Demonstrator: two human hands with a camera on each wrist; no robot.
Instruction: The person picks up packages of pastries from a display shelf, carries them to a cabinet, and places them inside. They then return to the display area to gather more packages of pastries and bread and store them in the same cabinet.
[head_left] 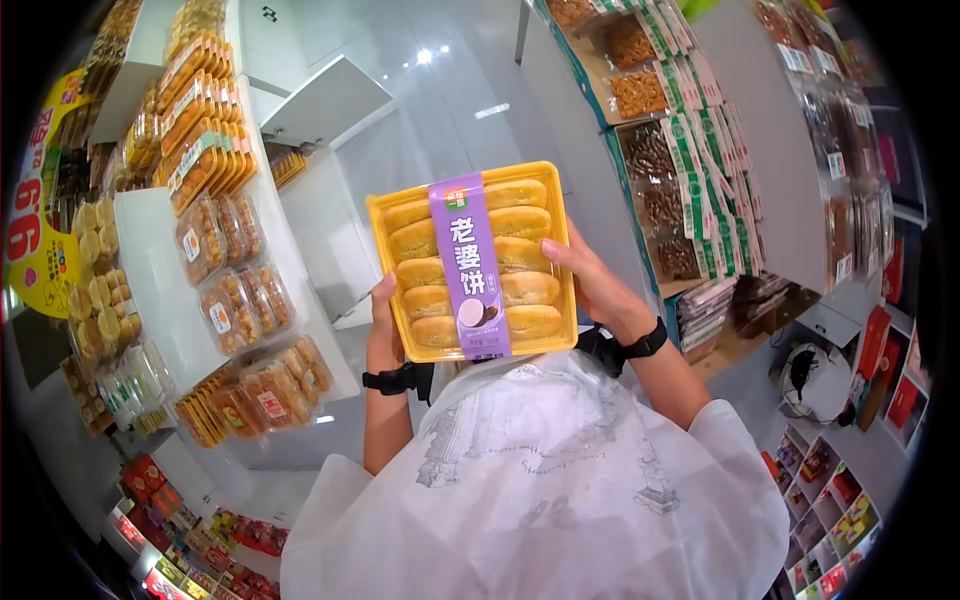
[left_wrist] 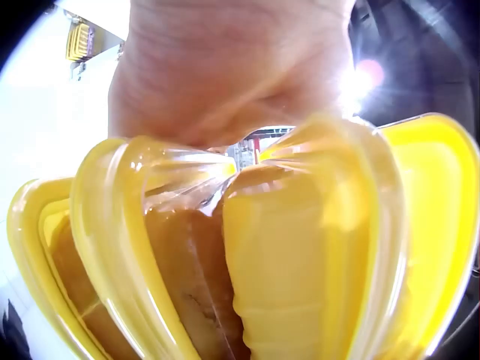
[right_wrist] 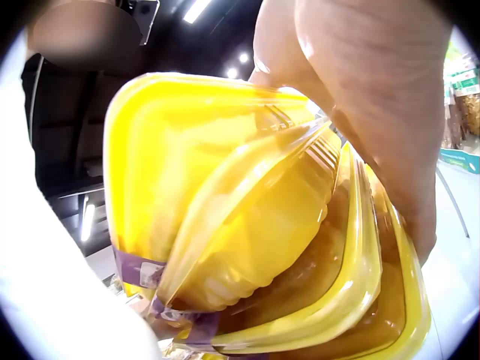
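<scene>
In the head view, a yellow tray of pastries [head_left: 525, 256] faces up in front of the chest, with a purple paper band [head_left: 467, 260] round its middle. My left hand [head_left: 384, 312] grips its left edge, thumb at the rim and fingers hidden beneath. The right hand [head_left: 592, 280] holds the opposite edge, its thumb lying over the rim. Both wrist views show layered yellow rims under the left hand [left_wrist: 232, 75] and beside the right hand [right_wrist: 367, 90], so more than one yellow tray [right_wrist: 172, 150] is stacked in the grip. Clear plastic and brown pastries show between the layers.
On the left, a white display shelf [head_left: 150, 270] carries clear pastry boxes [head_left: 240, 305] and orange packs [head_left: 205, 150]. Bagged snacks with green labels [head_left: 700, 170] fill cartons on the right. A white cabinet door [head_left: 325, 100] stands ajar ahead, above the grey floor [head_left: 440, 110].
</scene>
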